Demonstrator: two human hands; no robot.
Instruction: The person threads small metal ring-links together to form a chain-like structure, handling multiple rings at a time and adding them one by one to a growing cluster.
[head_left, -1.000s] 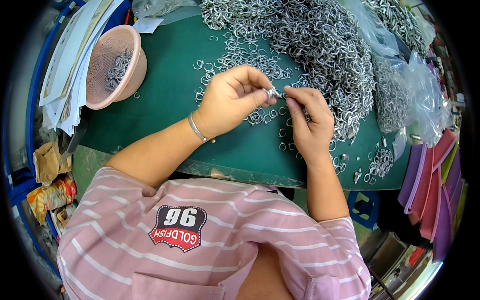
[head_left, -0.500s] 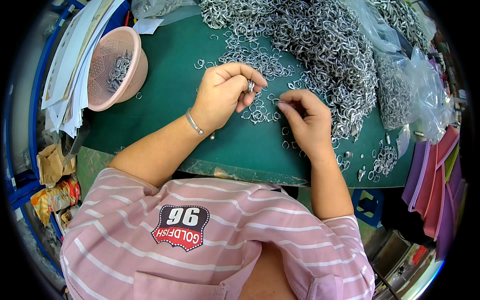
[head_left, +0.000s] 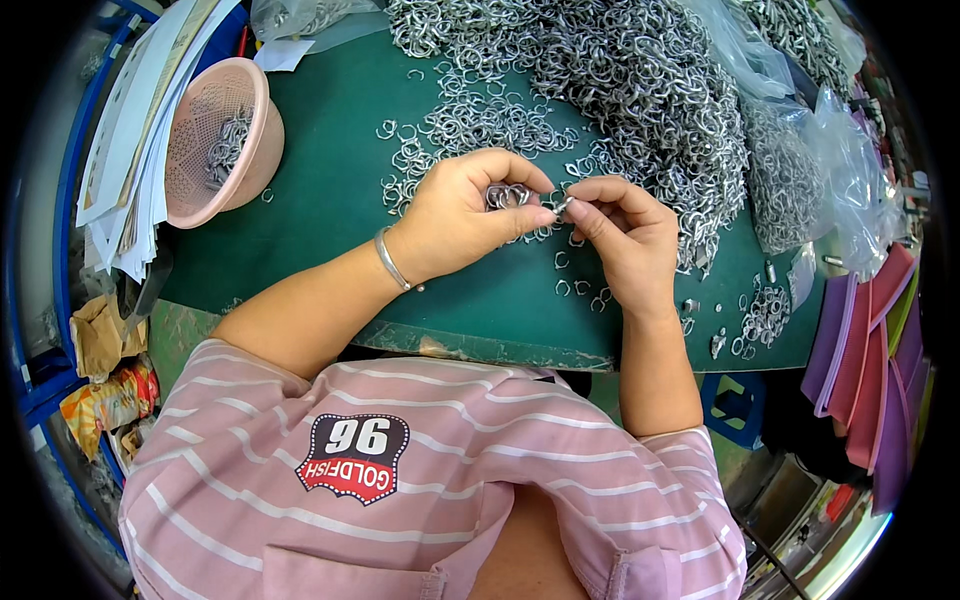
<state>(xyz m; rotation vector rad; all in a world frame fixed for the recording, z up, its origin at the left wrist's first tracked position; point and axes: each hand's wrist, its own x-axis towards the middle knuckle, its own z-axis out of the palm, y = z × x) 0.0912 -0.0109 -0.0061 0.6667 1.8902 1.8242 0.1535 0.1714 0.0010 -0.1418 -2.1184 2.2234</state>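
Note:
Over the green table, my left hand is curled around several open metal rings, which show between its thumb and fingers. Its thumb tip and fingertip also meet at a small silvery piece. From the other side, my right hand pinches that same piece between thumb and forefinger, so the two hands nearly touch. Whether the piece is one ring or two is too small to tell. Loose open rings lie spread behind my hands, and a few more rest below them.
A large heap of metal rings rises at the back right, beside clear plastic bags. On the left stands a pink basket with metal pieces inside, next to stacked papers. A small ring pile lies near the right edge.
My left hand has turned and opened somewhat, showing the rings in it. Both hands have come together at the small silvery piece.

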